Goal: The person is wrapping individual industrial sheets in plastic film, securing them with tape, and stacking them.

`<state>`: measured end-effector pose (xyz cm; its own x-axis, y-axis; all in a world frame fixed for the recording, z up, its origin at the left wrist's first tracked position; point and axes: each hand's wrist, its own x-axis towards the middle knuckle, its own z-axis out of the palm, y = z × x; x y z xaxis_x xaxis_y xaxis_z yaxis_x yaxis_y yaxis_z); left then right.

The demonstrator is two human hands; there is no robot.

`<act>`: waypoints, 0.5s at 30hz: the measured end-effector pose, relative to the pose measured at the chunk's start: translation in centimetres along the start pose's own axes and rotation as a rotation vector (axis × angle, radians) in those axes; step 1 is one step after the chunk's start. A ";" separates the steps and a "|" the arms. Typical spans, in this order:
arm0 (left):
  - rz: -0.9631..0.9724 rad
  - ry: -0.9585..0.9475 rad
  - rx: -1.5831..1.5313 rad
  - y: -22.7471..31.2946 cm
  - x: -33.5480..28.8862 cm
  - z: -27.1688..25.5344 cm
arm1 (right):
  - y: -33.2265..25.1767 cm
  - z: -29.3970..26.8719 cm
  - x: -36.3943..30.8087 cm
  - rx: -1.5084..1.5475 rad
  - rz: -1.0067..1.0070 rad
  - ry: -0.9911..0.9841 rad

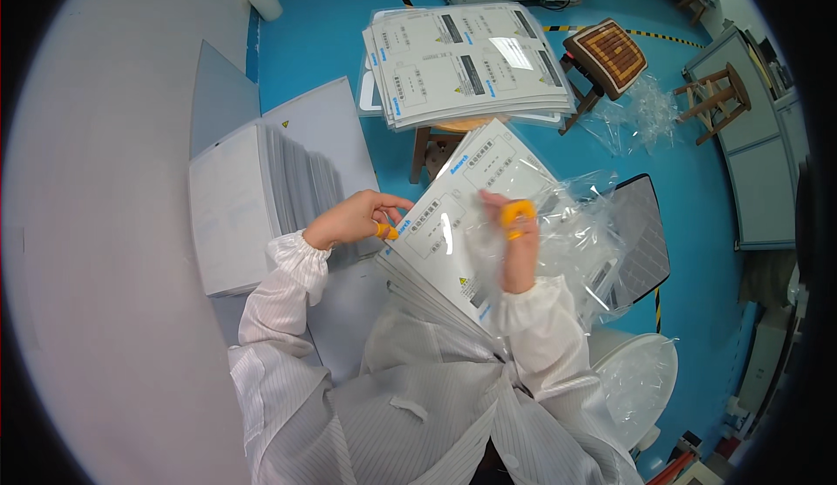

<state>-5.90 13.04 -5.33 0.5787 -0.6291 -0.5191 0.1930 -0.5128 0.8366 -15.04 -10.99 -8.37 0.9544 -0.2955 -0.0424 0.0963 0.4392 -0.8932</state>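
Observation:
A stack of white printed panels [449, 232] with a glossy top lies slanted in front of my body. My left hand [353, 217] is at its left edge, fingers curved and apart, an orange finger cot on the thumb. The fingertips touch or nearly touch the edge. My right hand [516, 228], smeared by motion and wearing orange finger cots, is over the right part of the top panel. Crumpled clear plastic film [567, 232] spreads beside and partly behind this hand. Whether its fingers hold the film cannot be made out.
Ahead, more printed panels [466, 58] are piled on a wooden stool [421, 154]. A thick stack of white sheets [231, 202] stands at left on a grey surface [327, 115]. At right are a grey quilted pad [641, 232], a white bin [658, 363] with film and a chair [606, 58].

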 end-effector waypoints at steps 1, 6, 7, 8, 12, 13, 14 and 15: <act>-0.011 -0.008 -0.029 0.0 0.1 -0.1 | -0.1 -1.6 0.6 0.244 -0.012 0.068; 0.081 -0.131 -0.035 0.8 0.5 -0.9 | 0.2 -6.1 1.5 0.496 0.078 0.074; 0.166 -0.202 -0.051 0.9 0.7 -1.2 | 0.1 -5.5 1.2 0.456 0.083 0.075; 0.170 -0.205 -0.043 1.3 1.0 -1.3 | -0.1 -4.8 0.9 0.458 0.074 0.076; 0.176 -0.226 -0.090 4.6 2.0 -0.2 | -0.2 -3.1 0.3 0.303 0.080 0.139; 0.136 -0.126 0.074 5.4 2.3 0.5 | -0.2 -3.1 0.3 0.238 0.063 0.133; 0.139 -0.131 0.079 5.8 2.8 0.9 | -0.3 -3.2 0.2 0.172 0.047 0.129; 0.147 -0.089 0.152 6.1 3.1 1.2 | -0.6 -3.5 0.3 0.174 0.042 0.131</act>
<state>-3.85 7.29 -2.02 0.5179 -0.7492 -0.4128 -0.0137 -0.4898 0.8717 -15.84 -14.27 -9.42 0.9149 -0.3765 -0.1456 0.1157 0.5901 -0.7990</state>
